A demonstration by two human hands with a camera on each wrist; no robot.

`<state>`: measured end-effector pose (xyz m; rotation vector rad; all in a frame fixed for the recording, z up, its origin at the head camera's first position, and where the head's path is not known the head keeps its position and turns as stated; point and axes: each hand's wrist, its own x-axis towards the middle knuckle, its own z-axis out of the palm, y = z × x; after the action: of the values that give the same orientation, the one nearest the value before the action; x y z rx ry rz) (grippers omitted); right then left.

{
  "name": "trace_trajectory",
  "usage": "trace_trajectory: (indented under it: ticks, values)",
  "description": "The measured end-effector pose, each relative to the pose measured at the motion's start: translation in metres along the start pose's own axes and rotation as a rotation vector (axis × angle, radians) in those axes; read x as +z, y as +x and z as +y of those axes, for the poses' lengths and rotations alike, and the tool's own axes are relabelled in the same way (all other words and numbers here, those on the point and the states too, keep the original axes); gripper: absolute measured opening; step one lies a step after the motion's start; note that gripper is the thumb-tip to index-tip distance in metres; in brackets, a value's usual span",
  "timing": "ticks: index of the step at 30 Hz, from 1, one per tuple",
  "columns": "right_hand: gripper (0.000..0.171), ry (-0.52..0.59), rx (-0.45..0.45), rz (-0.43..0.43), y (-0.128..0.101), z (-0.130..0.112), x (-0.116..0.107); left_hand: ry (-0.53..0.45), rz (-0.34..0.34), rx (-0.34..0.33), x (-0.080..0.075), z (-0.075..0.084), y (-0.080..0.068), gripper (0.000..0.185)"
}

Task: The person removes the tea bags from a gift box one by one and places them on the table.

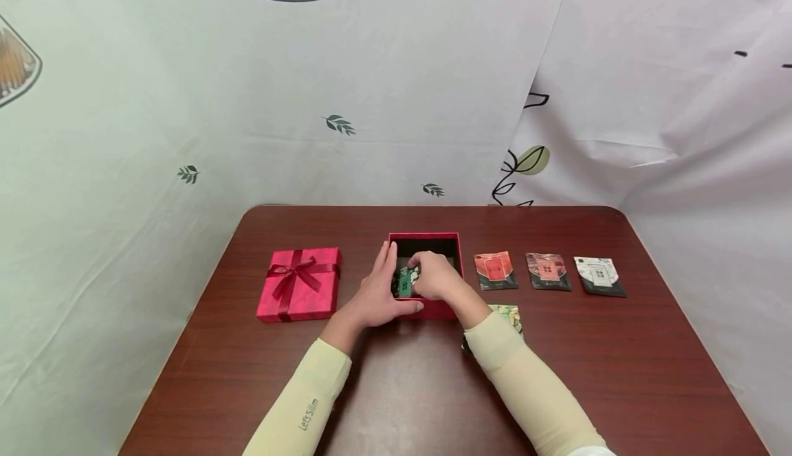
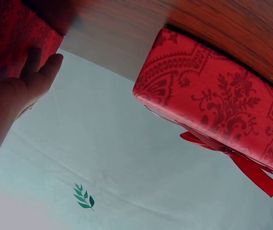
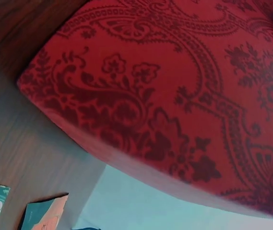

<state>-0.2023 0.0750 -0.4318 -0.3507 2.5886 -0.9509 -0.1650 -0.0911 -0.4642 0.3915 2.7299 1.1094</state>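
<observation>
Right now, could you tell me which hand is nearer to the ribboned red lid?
Left. The left hand rests on the open box's near-lid wall; the right hand is over the box, farther from the lid.

My left hand (image 1: 377, 298) and right hand (image 1: 436, 275) are bare, and I wear close-fitting pale cream sleeves (image 1: 526, 380) that run from each wrist up the forearm, the left one printed with small dark lettering (image 1: 308, 414) along its length.

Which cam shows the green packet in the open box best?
Head view: the green packet sits in the open red box, held by the right hand, with the left hand beside it. Neither wrist view shows the packet; both show the box's patterned outer wall, and the left also shows the lid.
</observation>
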Motion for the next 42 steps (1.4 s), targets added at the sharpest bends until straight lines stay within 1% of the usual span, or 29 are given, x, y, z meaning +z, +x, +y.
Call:
trace_trajectory:
  ticks: [6,13,25,32,42]
  values:
    - [0.049,-0.002,-0.012,0.032,-0.004,-0.001,-0.006,-0.008,0.003,0.006,0.001,0.0,-0.001,0.125]
    - [0.048,0.013,-0.041,0.084,-0.012,-0.001,-0.015,-0.008,0.002,-0.004,0.001,-0.001,0.0,0.126]
    - [0.045,0.088,-0.036,0.152,-0.024,0.003,-0.027,-0.008,0.005,0.002,0.001,-0.002,0.0,0.126]
    - [0.044,0.111,-0.035,0.203,-0.03,0.005,-0.036,0.0,0.009,-0.001,0.001,-0.001,0.0,0.127]
    - [0.044,0.169,-0.032,0.212,-0.039,0.015,-0.045,0.003,0.015,-0.008,0.001,0.0,0.0,0.128]
